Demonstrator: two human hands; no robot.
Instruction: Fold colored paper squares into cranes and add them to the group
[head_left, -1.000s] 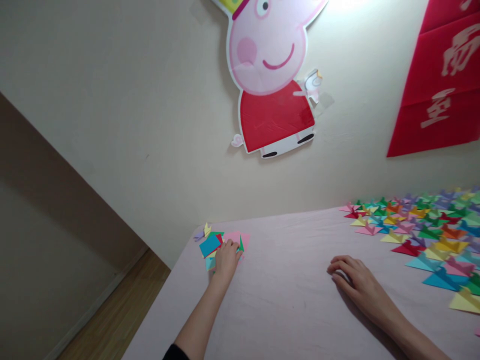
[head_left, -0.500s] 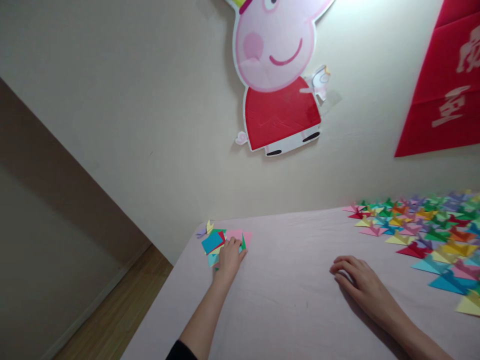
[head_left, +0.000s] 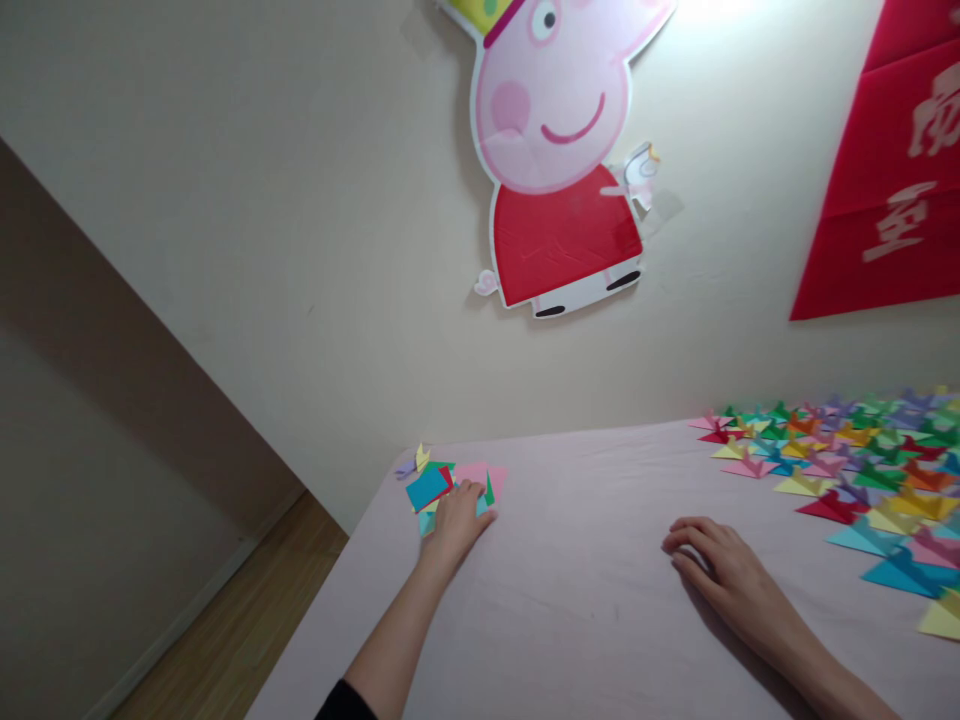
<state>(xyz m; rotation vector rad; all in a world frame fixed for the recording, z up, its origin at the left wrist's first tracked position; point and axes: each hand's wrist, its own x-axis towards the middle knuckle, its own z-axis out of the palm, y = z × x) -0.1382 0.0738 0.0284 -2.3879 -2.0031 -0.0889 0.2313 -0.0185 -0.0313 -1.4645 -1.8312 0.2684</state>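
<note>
My left hand [head_left: 459, 520] lies over a loose pile of coloured paper sheets at the far left corner of the table. Its fingers reach onto the papers, with the thumb held apart, and no sheet is lifted. A blue sheet [head_left: 427, 490] shows left of the fingers, and a pink sheet [head_left: 496, 483] sticks out behind and to the right. Some sheets are hidden under the palm. Resting on the cloth at the right, my right hand [head_left: 711, 555] has loosely curved fingers, a gap before the thumb and nothing in it.
Rows of folded paper birds [head_left: 885, 480] cover the right side of the pink table cloth [head_left: 570, 600]. Small yellow and purple folded pieces [head_left: 421, 456] stand by the far left corner. A pig cutout [head_left: 566, 235] and a red banner [head_left: 862, 200] hang on the wall behind.
My left hand has shifted slightly toward me and its fingers lie flatter over the papers. The right hand stays in place. The view has tilted up a little.
</note>
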